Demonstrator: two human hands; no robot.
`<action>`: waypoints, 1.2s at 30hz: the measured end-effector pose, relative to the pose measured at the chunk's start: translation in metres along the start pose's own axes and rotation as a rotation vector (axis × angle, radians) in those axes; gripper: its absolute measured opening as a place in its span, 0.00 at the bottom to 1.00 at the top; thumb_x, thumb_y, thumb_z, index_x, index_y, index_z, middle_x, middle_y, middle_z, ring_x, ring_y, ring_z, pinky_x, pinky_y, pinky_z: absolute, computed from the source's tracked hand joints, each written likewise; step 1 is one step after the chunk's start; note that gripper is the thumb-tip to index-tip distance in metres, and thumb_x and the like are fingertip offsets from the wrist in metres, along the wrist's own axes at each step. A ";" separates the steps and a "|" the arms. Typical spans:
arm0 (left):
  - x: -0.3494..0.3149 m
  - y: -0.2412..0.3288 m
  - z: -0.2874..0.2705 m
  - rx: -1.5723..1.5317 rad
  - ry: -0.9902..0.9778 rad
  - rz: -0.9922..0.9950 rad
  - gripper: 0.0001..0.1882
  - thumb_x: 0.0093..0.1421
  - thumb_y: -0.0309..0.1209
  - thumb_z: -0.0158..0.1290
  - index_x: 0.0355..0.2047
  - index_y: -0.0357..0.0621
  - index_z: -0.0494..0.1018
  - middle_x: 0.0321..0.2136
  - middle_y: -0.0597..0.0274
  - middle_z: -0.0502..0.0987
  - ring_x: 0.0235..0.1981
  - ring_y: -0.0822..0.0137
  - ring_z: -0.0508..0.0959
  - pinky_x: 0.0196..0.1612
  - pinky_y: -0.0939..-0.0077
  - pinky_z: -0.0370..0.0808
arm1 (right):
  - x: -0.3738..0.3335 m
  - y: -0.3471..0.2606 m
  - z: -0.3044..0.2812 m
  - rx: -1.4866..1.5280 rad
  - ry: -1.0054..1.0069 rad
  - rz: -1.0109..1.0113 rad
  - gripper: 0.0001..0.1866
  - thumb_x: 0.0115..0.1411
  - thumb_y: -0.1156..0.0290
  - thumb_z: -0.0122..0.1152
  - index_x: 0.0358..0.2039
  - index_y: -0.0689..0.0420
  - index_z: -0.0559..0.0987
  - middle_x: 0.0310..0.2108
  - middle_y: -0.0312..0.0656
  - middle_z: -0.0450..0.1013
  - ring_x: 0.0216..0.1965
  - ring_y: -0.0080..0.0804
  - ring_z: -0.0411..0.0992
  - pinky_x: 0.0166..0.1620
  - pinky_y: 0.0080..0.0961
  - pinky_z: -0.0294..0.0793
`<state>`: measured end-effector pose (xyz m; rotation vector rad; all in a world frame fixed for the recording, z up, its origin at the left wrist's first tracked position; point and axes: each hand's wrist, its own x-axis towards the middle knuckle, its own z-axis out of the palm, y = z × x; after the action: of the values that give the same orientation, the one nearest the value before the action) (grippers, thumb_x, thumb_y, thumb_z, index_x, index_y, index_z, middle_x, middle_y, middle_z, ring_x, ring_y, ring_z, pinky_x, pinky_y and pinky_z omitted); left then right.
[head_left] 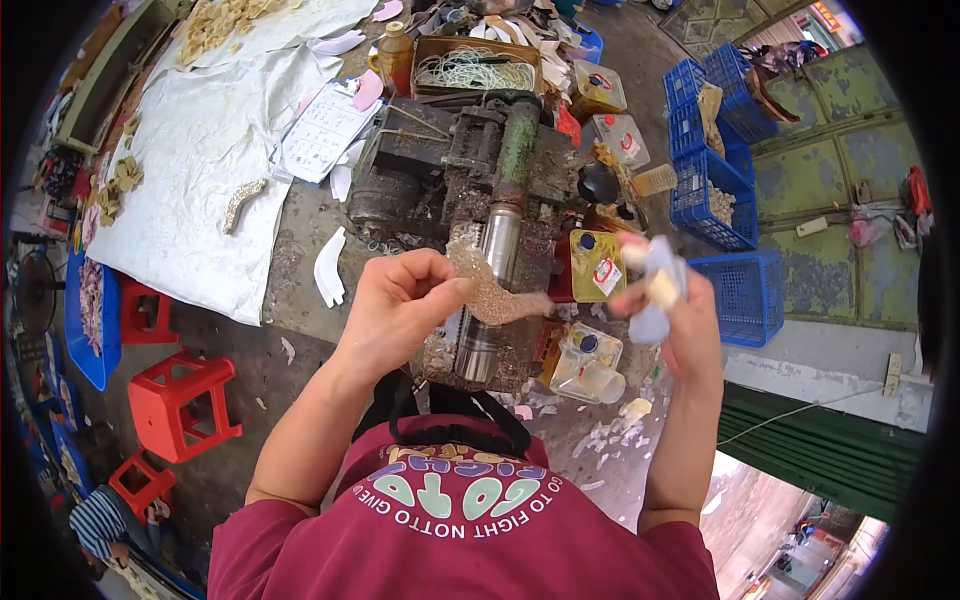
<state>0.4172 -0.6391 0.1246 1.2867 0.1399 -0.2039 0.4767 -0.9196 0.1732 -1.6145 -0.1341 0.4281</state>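
Observation:
My left hand (pixel 405 308) pinches one end of a curved, glittery tan strip (pixel 490 296) between thumb and forefinger. The strip hangs over the shiny steel rollers (pixel 501 243) of a grimy machine (pixel 420 165); I cannot tell whether it touches them. To the right, my right hand (pixel 672 305) is smeared by motion but closed around pale lavender and cream pieces (pixel 660 285). Near that hand stands a yellowish plastic jug (pixel 592 268) with a dark cap.
Behind the machine is a box of tangled string (pixel 475 72). Blue crates (pixel 715 180) stand at the right. A white sheet (pixel 190 190) lies at the left, bearing a glittery curved piece (pixel 240 203), near red stools (pixel 180 405). Scraps (pixel 615 435) litter the floor.

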 end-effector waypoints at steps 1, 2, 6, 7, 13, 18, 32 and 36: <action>0.000 -0.003 0.004 -0.010 -0.022 0.023 0.04 0.57 0.23 0.54 0.25 0.37 0.75 0.20 0.73 0.73 0.22 0.84 0.68 0.25 0.88 0.65 | -0.003 -0.003 0.008 0.047 -0.180 0.035 0.20 0.60 0.70 0.55 0.51 0.64 0.72 0.53 0.48 0.68 0.33 0.28 0.77 0.35 0.21 0.77; -0.001 -0.005 0.009 -0.019 -0.045 0.046 0.04 0.56 0.23 0.54 0.25 0.37 0.75 0.19 0.73 0.73 0.22 0.84 0.68 0.25 0.87 0.65 | -0.005 -0.005 0.021 0.095 -0.360 0.070 0.21 0.59 0.69 0.55 0.52 0.65 0.72 0.58 0.49 0.64 0.34 0.30 0.78 0.35 0.21 0.77; -0.006 -0.004 0.018 0.346 -0.037 0.373 0.06 0.52 0.25 0.59 0.30 0.36 0.76 0.22 0.67 0.73 0.23 0.77 0.71 0.27 0.81 0.68 | -0.004 0.001 0.038 0.199 -0.404 0.200 0.22 0.58 0.71 0.56 0.52 0.66 0.71 0.47 0.45 0.68 0.28 0.25 0.76 0.31 0.19 0.74; -0.009 -0.006 0.013 0.348 0.019 0.305 0.06 0.52 0.24 0.59 0.32 0.38 0.77 0.24 0.67 0.73 0.25 0.77 0.72 0.30 0.82 0.68 | -0.001 0.001 0.029 0.152 -0.399 0.243 0.21 0.58 0.71 0.56 0.52 0.65 0.71 0.39 0.42 0.70 0.25 0.23 0.75 0.30 0.19 0.73; -0.006 -0.058 -0.014 0.632 0.244 0.383 0.10 0.49 0.23 0.61 0.33 0.39 0.76 0.31 0.58 0.71 0.34 0.64 0.74 0.38 0.74 0.71 | 0.029 0.024 0.031 -0.177 -0.483 0.506 0.18 0.60 0.72 0.55 0.50 0.65 0.72 0.32 0.38 0.73 0.21 0.18 0.71 0.25 0.16 0.69; 0.003 -0.073 -0.015 0.598 0.305 0.385 0.07 0.50 0.22 0.60 0.31 0.39 0.76 0.31 0.58 0.71 0.34 0.64 0.74 0.39 0.74 0.71 | 0.035 0.022 0.046 -0.195 -0.379 0.482 0.19 0.60 0.71 0.55 0.51 0.63 0.72 0.20 0.34 0.72 0.20 0.18 0.70 0.24 0.15 0.68; 0.016 -0.090 -0.065 -0.172 0.361 0.001 0.04 0.53 0.23 0.59 0.28 0.40 0.74 0.26 0.70 0.74 0.27 0.80 0.71 0.34 0.85 0.68 | 0.016 0.018 0.051 -0.052 -0.187 0.330 0.25 0.58 0.61 0.58 0.52 0.63 0.72 0.22 0.39 0.74 0.20 0.21 0.70 0.26 0.18 0.69; 0.025 -0.090 -0.150 0.119 0.653 0.152 0.06 0.50 0.24 0.59 0.25 0.41 0.72 0.25 0.69 0.73 0.27 0.79 0.70 0.32 0.83 0.68 | 0.010 0.018 0.060 -0.006 -0.086 0.299 0.25 0.59 0.61 0.58 0.50 0.66 0.72 0.26 0.43 0.75 0.19 0.23 0.71 0.28 0.21 0.73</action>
<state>0.4227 -0.5204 -0.0069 1.4387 0.5910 0.3507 0.4619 -0.8619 0.1520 -1.6279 0.0430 0.7285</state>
